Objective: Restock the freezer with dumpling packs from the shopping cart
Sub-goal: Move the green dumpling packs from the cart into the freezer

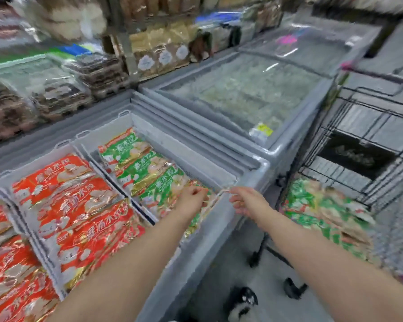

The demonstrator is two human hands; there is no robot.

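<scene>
Dumpling pack [201, 220], green, at front-right bin of freezer [242, 168], directly under both hands. Top edge pinched by curled fingers of left hand [192, 198] and right hand [244, 201]. More green packs [323, 212] in shopping cart [358, 145], just right of right forearm.

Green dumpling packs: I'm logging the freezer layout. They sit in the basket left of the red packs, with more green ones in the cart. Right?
Not quite. The head view shows the green dumpling packs in the basket right of the red packs, with more green ones in the cart.
</scene>
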